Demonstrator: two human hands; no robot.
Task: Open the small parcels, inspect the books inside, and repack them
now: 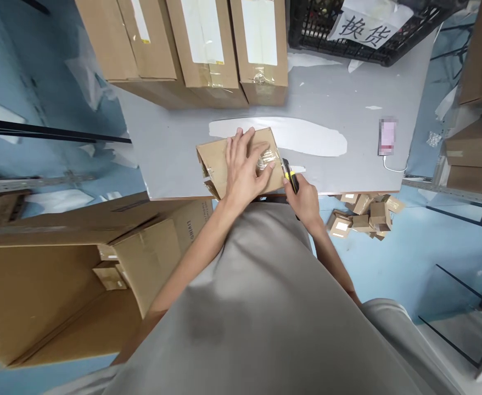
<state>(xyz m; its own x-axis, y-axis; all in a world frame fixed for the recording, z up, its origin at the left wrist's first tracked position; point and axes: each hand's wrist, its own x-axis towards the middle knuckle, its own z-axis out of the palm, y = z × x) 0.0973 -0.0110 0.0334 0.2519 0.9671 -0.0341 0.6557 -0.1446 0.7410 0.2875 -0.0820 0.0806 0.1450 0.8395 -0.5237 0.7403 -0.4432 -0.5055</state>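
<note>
A small cardboard box (214, 156) with clear tape on its right part lies near the front edge of the grey table (175, 148). My left hand (243, 164) rests on top of it, fingers spread. Gripped in my right hand (302, 197) is a black and yellow utility knife (291, 178), its front end beside the box's right edge. At the box's left end the flaps stand partly open. Behind the box lies a long white sheet (307, 137).
Three larger cartons (224, 96) stand at the back left, a black crate (343, 49) at the back right. A phone (387, 134) with a cable lies right. A big open carton (51, 296) is at lower left; small boxes (362, 222) lie on the floor.
</note>
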